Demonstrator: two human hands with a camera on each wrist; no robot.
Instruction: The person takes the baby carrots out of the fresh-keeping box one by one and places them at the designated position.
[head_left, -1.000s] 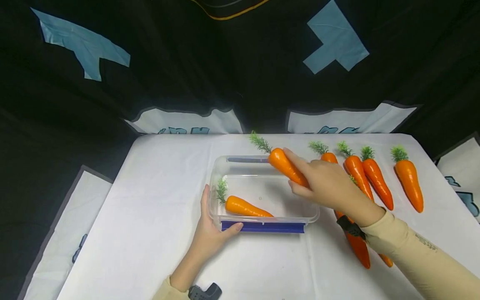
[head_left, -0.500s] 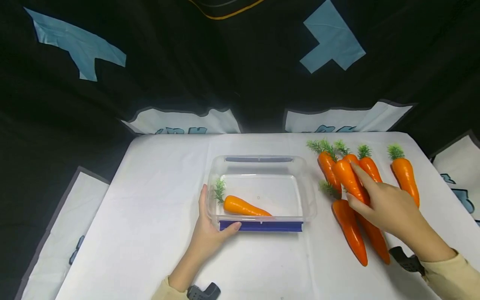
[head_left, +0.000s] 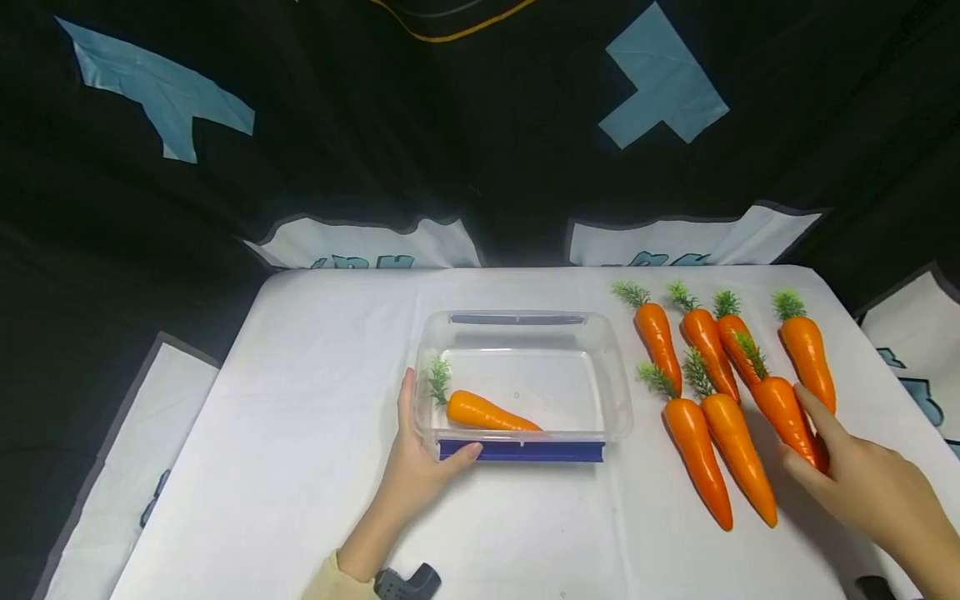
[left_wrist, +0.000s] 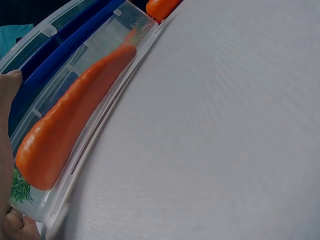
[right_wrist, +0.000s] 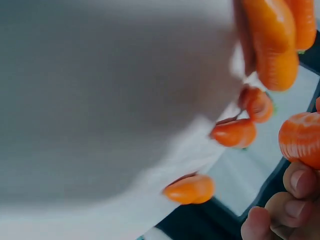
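Observation:
My left hand (head_left: 420, 467) grips a clear plastic food container (head_left: 617, 375) at its front left corner, thumb over the blue clip (head_left: 525, 451) and fingers along the side. One glossy artificial carrot (head_left: 487, 412) with green leaves lies inside, against the front wall; it shows large through the plastic in the left wrist view. Far to the right, my right hand (head_left: 873, 483) holds another carrot (head_left: 783, 412) by its lower part, leaves pointing away. In the right wrist view, curled fingertips (right_wrist: 300, 180) touch that carrot (right_wrist: 302, 137). Whether it touches the table is unclear.
Several loose carrots lie right of the container, including two side by side in front (head_left: 697, 458) and one at the far right (head_left: 808, 358). A white cloth covers the table (head_left: 300, 400). Dark fabric (head_left: 450, 150) hangs behind it.
My right hand, with a carrot in its grasp, has gone from above the container, across the loose carrots, to the right and toward me. The left hand and container stay put.

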